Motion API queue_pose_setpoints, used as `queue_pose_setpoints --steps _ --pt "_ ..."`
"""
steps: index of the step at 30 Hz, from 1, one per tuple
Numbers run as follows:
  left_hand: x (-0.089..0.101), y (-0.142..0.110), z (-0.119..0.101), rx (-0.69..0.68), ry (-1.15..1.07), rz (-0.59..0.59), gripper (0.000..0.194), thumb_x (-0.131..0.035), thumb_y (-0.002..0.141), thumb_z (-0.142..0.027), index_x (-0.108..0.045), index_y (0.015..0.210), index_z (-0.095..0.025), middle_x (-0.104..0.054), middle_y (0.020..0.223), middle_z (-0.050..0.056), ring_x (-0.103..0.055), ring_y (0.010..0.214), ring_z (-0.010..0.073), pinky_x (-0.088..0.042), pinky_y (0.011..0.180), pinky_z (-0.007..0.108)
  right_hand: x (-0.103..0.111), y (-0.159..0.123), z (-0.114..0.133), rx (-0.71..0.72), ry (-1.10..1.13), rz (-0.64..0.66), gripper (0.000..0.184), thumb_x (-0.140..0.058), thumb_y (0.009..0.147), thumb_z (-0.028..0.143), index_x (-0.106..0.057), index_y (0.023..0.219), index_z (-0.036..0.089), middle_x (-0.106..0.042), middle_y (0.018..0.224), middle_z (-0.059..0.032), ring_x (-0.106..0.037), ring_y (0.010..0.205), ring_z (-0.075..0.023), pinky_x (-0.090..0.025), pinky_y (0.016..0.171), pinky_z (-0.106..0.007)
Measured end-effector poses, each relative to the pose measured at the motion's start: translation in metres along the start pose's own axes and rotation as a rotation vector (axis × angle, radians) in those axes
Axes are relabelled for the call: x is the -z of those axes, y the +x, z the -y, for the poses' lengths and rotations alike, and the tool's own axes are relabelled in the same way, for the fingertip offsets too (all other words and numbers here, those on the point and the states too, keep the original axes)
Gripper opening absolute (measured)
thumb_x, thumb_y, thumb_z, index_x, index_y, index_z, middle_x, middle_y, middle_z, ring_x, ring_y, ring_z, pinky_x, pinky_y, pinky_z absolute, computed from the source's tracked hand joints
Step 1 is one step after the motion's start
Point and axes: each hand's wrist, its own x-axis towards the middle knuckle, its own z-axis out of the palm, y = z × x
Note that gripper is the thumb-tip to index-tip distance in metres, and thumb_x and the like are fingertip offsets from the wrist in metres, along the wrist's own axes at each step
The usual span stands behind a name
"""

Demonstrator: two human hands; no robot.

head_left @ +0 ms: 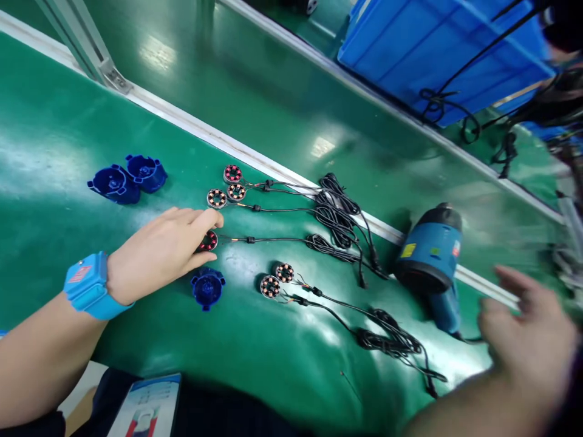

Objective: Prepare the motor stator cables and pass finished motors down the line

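Observation:
My left hand point(166, 246), with a blue wristband, has its thumb and fingers closed around a red-wound motor stator point(209, 241). The palm hides part of that stator, and its black cable point(277, 240) runs right to a coil. Just below the fingers sits a blue plastic housing point(207, 287), open side up. Above them lie three more stators, a red-wound one point(232, 174) and two copper-wound ones point(217, 198). My right hand point(531, 331) is blurred, fingers apart and holding nothing visible, to the right of a blue heat gun point(430, 249).
Two more blue housings point(115, 183) stand at the left. Two copper-wound stators point(270, 286) with coiled cables point(387, 337) lie at centre right. A white rail point(191, 130) crosses the green table. Beyond it is a blue crate point(446, 54). A metal post point(84, 42) rises at upper left.

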Motion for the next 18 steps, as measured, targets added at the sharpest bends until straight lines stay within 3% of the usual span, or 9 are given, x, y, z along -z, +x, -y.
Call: queue_pose_setpoints --steps 1,3,6,8,11,14,16,18 --pt "0.001 0.0 0.0 0.008 -0.013 -0.005 0.043 -0.075 0.087 -0.032 -0.045 0.117 -0.021 -0.065 0.106 0.007 -0.063 0.09 0.0274 -0.046 0.078 0.039 -0.011 0.002 -0.019 -0.097 0.001 0.129 0.064 -0.051 0.073 0.03 -0.061 0.136 0.018 -0.065 0.127 -0.0212 -0.066 0.103 -0.0407 -0.053 0.081 -0.054" --pt "0.002 -0.001 0.0 0.015 -0.041 -0.006 0.037 -0.072 0.09 -0.034 -0.047 0.114 -0.022 -0.065 0.102 0.005 -0.063 0.088 0.0257 -0.046 0.079 0.039 -0.03 0.0 -0.041 -0.143 0.078 0.218 0.056 -0.045 0.075 0.035 -0.066 0.124 0.02 -0.062 0.134 -0.0174 -0.06 0.123 -0.0388 -0.049 0.101 -0.05" --pt "0.003 -0.001 0.002 0.007 -0.051 -0.012 0.031 -0.071 0.09 -0.034 -0.05 0.109 -0.022 -0.064 0.099 0.003 -0.062 0.087 0.0242 -0.045 0.079 0.039 -0.042 -0.011 -0.048 -0.065 0.179 0.145 0.049 -0.039 0.074 0.041 -0.066 0.111 0.022 -0.059 0.139 -0.0141 -0.048 0.138 -0.0346 -0.036 0.116 -0.045" --pt "0.003 -0.001 0.004 0.011 -0.026 -0.025 0.028 -0.069 0.092 -0.036 -0.051 0.109 -0.022 -0.065 0.1 0.003 -0.063 0.089 0.0252 -0.045 0.079 0.039 -0.042 -0.012 -0.045 -0.042 0.15 0.134 0.049 -0.047 0.07 0.047 -0.064 0.109 0.023 -0.063 0.13 -0.0154 -0.056 0.129 -0.0394 -0.044 0.108 -0.05" --pt "0.004 0.0 0.005 0.045 0.026 -0.085 0.026 -0.062 0.095 -0.042 -0.055 0.111 -0.024 -0.067 0.099 0.004 -0.064 0.09 0.0275 -0.044 0.079 0.041 -0.037 -0.002 -0.04 0.018 0.059 0.201 0.036 -0.066 0.066 0.05 -0.063 0.095 0.028 -0.068 0.092 -0.0119 -0.068 0.094 -0.0403 -0.054 0.076 -0.051" --pt "0.006 0.001 0.005 0.113 0.118 -0.16 0.026 -0.055 0.097 -0.046 -0.058 0.112 -0.025 -0.067 0.095 0.006 -0.063 0.09 0.0301 -0.044 0.078 0.044 -0.03 0.009 -0.031 -0.021 0.015 0.249 0.024 -0.078 0.064 0.043 -0.056 0.069 0.034 -0.059 0.063 -0.0056 -0.063 0.064 -0.0324 -0.047 0.055 -0.043" --pt "0.008 0.001 0.004 0.162 0.181 -0.207 0.026 -0.052 0.098 -0.046 -0.059 0.113 -0.026 -0.066 0.092 0.006 -0.062 0.09 0.0305 -0.044 0.077 0.045 -0.026 0.008 -0.026 -0.123 0.027 0.293 0.028 -0.081 0.063 0.041 -0.054 0.062 0.035 -0.058 0.059 -0.0048 -0.06 0.057 -0.0287 -0.044 0.05 -0.04" --pt "0.01 0.001 0.003 0.205 0.217 -0.256 0.027 -0.05 0.099 -0.047 -0.059 0.115 -0.027 -0.066 0.092 0.006 -0.062 0.092 0.0304 -0.045 0.079 0.046 -0.027 0.003 -0.025 -0.184 0.097 0.31 0.025 -0.082 0.065 0.042 -0.058 0.068 0.035 -0.06 0.062 -0.0042 -0.059 0.057 -0.0267 -0.044 0.05 -0.038"
